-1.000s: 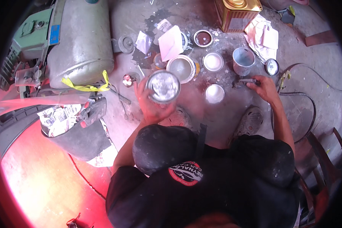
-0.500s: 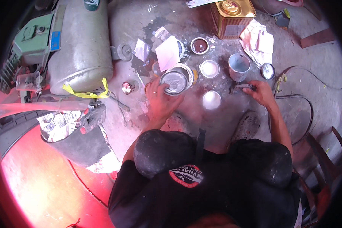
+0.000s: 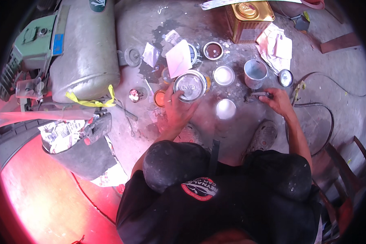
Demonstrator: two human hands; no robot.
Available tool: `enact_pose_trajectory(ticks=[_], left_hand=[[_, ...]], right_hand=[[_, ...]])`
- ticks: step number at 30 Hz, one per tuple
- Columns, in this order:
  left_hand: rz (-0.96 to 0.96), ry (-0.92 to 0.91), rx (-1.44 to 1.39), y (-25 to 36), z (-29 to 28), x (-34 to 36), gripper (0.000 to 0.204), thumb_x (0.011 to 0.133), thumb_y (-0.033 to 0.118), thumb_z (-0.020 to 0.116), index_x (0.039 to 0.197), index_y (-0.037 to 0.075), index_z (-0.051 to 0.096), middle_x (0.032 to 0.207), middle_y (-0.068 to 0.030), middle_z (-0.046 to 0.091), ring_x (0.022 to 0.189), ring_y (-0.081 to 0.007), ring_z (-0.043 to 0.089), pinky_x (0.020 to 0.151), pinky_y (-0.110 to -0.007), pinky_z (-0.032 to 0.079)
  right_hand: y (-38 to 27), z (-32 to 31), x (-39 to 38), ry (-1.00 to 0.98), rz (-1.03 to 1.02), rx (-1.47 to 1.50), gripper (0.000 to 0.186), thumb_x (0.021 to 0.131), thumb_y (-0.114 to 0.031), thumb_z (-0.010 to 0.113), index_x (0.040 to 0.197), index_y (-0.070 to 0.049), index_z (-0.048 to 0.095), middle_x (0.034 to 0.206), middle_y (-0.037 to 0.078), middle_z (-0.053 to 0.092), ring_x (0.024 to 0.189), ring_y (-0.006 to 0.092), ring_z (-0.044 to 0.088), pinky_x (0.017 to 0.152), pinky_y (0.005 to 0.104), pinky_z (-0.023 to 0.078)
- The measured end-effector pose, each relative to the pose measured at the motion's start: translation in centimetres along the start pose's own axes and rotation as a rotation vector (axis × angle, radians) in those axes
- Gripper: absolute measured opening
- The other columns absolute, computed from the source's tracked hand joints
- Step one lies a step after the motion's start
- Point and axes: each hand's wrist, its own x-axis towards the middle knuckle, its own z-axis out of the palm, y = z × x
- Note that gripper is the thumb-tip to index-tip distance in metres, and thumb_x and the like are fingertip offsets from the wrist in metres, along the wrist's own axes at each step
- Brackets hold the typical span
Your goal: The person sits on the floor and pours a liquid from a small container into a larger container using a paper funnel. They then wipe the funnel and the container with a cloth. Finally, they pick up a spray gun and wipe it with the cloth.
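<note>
My left hand [image 3: 179,105] grips a round silver metal lid [image 3: 190,89] at the top of a large can [image 3: 207,83] on the floor. A small orange-topped can [image 3: 160,97] is just left of it. My right hand [image 3: 274,99] holds a short dark tool [image 3: 256,94], too small to identify, below a grey plastic cup [image 3: 254,77]. Between my hands stand two containers of white material [image 3: 223,75], [image 3: 226,109]. A can with dark brown content [image 3: 213,50] is behind them, and a small silver lid [image 3: 285,78] lies right of the cup.
A compressor tank [image 3: 85,61] stands left, a bin of paper [image 3: 77,154] below it. A gold square tin [image 3: 250,24] and folded rags [image 3: 280,46] sit at upper right. A hose [image 3: 332,118] curves along the right, near brown metal legs [image 3: 341,166]. My shoes [image 3: 262,134] are below.
My left hand has brought the lid rightward and down onto the large can, and the orange-topped can at its left has come into sight. My right hand has barely moved.
</note>
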Motion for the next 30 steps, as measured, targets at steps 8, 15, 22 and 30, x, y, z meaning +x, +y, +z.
enact_pose_trajectory(ticks=[8, 15, 22, 30], left_hand=[[-0.062, -0.091, 0.234, 0.7, -0.2, 0.2, 0.059, 0.070, 0.028, 0.085, 0.113, 0.004, 0.054, 0.139, -0.0265, 0.043, 0.129, -0.0445, 0.040, 0.105, -0.056, 0.029], [0.080, -0.105, 0.349, 1.7, -2.3, 1.3, 0.053, 0.072, 0.027, 0.084, 0.114, 0.006, 0.060, 0.133, -0.0228, 0.048, 0.127, -0.0436, 0.041, 0.104, -0.056, 0.031], [-0.162, 0.161, 0.212, -1.4, -1.9, 5.5, 0.047, 0.072, 0.024, 0.081, 0.111, 0.006, 0.062, 0.115, -0.0167, 0.057, 0.104, -0.0325, 0.056, 0.087, -0.042, 0.046], [-0.274, 0.112, 0.219, -3.2, -1.9, 10.5, 0.022, 0.083, 0.017, 0.071, 0.100, 0.004, 0.069, 0.088, -0.0104, 0.066, 0.072, -0.0224, 0.066, 0.065, -0.034, 0.053]], right_hand=[[0.5, 0.1, 0.2, -0.014, 0.014, -0.002, 0.036, 0.080, -0.034, 0.073, 0.101, -0.003, 0.072, 0.070, 0.021, 0.063, 0.065, 0.0338, 0.062, 0.063, 0.0415, 0.046], [-0.5, -0.2, 0.0, -0.012, 0.019, -0.004, 0.037, 0.080, -0.033, 0.074, 0.102, -0.004, 0.072, 0.078, 0.022, 0.066, 0.073, 0.0349, 0.066, 0.069, 0.0417, 0.048], [0.2, 0.2, -0.1, 0.014, 0.015, 0.019, 0.038, 0.078, -0.031, 0.075, 0.102, -0.002, 0.072, 0.084, 0.022, 0.068, 0.077, 0.0351, 0.067, 0.071, 0.0412, 0.049], [-0.4, -0.3, -0.4, -0.003, 0.006, 0.030, 0.038, 0.079, -0.032, 0.074, 0.104, -0.003, 0.071, 0.086, 0.023, 0.067, 0.079, 0.0375, 0.066, 0.072, 0.0420, 0.049]])
